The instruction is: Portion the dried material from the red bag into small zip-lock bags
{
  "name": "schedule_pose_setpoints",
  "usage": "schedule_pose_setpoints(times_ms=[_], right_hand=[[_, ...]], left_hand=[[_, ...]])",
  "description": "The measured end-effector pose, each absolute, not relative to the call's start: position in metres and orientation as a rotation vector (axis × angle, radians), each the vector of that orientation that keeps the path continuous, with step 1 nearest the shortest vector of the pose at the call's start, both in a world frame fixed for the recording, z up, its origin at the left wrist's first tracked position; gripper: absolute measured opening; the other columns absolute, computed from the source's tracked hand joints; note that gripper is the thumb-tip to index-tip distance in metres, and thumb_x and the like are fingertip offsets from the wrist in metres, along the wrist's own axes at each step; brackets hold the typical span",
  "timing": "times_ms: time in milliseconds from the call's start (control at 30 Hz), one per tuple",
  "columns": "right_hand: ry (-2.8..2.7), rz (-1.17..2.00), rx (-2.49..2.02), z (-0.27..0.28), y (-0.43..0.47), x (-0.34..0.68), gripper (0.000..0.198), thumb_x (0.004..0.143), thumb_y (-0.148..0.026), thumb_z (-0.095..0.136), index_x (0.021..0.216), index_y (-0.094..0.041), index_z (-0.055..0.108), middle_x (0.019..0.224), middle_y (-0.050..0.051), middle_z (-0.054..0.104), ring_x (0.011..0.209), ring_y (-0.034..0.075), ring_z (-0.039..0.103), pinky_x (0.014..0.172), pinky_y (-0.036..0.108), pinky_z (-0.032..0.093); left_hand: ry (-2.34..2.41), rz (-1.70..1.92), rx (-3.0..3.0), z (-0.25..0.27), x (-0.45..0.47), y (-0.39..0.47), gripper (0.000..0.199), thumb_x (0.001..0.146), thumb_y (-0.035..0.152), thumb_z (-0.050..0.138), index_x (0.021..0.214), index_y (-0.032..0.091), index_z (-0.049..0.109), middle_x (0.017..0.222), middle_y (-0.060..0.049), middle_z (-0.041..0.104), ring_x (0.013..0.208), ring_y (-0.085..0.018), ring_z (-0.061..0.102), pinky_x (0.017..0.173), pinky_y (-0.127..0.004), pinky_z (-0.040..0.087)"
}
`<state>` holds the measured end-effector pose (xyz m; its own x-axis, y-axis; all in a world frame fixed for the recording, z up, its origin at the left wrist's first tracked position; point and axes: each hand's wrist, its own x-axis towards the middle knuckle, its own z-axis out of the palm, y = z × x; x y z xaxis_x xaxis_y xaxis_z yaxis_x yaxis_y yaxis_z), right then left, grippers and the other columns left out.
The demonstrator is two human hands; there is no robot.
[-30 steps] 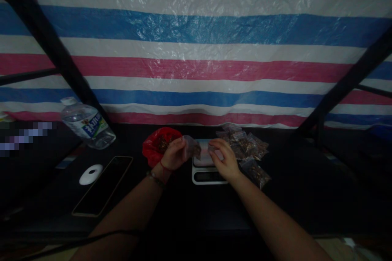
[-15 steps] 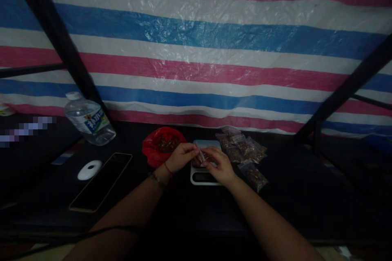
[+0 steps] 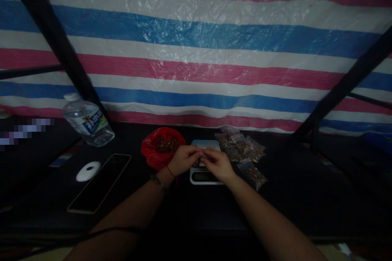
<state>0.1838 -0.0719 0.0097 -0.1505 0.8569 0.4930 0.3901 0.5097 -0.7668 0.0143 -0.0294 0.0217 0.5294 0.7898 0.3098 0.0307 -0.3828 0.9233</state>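
My left hand and my right hand meet over a small white kitchen scale on a dark table. Both pinch a small clear bag between their fingertips; it is mostly hidden by the fingers. A red plastic bag holding brown bits lies just left of my left hand. A pile of small clear filled bags lies right of the scale, touching it or nearly so.
A water bottle lies tilted at the back left. A phone and a white oval object lie on the left of the table. A striped tarp hangs behind. Black frame bars slant at both sides.
My hands have drawn together over the scale. The small bag, held up loosely in my left hand a second ago, is now pinched between both hands' fingertips.
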Motion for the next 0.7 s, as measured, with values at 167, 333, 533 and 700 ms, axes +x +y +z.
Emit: schedule_pose_setpoints(times_ms=[167, 333, 533, 700], right_hand=[[-1.701, 0.677, -1.02, 0.01, -0.069, 0.187, 0.022, 0.086, -0.033, 0.056, 0.099, -0.025, 0.073, 0.089, 0.004, 0.074, 0.08, 0.02, 0.069, 0.073, 0.033, 0.055], [-1.787, 0.498, -1.096, 0.012, -0.071, 0.189, 0.018, 0.083, -0.026, 0.055, 0.074, -0.02, 0.07, 0.067, 0.002, 0.068, 0.061, 0.015, 0.061, 0.058, 0.026, 0.047], [-1.923, 0.121, -1.14, 0.019, -0.079, 0.181, 0.02, 0.072, -0.015, 0.053, 0.053, -0.02, 0.049, 0.052, -0.002, 0.05, 0.05, 0.011, 0.046, 0.05, 0.023, 0.033], [-1.748, -0.055, -1.192, 0.023, -0.081, 0.187, 0.022, 0.072, -0.017, 0.05, 0.052, -0.022, 0.043, 0.05, -0.003, 0.042, 0.05, 0.012, 0.041, 0.049, 0.024, 0.03]], left_hand=[[0.707, 1.01, 1.947, 0.02, 0.014, -0.031, 0.029, 0.086, 0.036, 0.056, 0.073, 0.014, 0.068, 0.053, -0.001, 0.059, 0.047, -0.01, 0.052, 0.047, -0.019, 0.038], [0.685, 1.082, 2.123, 0.022, 0.014, -0.034, 0.022, 0.08, 0.025, 0.057, 0.064, 0.014, 0.065, 0.056, -0.002, 0.06, 0.052, -0.01, 0.051, 0.051, -0.02, 0.036], [0.674, 1.107, 2.21, 0.023, 0.017, -0.04, 0.021, 0.066, 0.014, 0.053, 0.045, 0.016, 0.048, 0.045, 0.002, 0.047, 0.044, -0.008, 0.042, 0.048, -0.021, 0.029], [0.743, 1.174, 2.276, 0.036, 0.015, -0.045, 0.022, 0.062, 0.012, 0.05, 0.043, 0.017, 0.042, 0.044, 0.002, 0.043, 0.044, -0.009, 0.039, 0.048, -0.023, 0.025]])
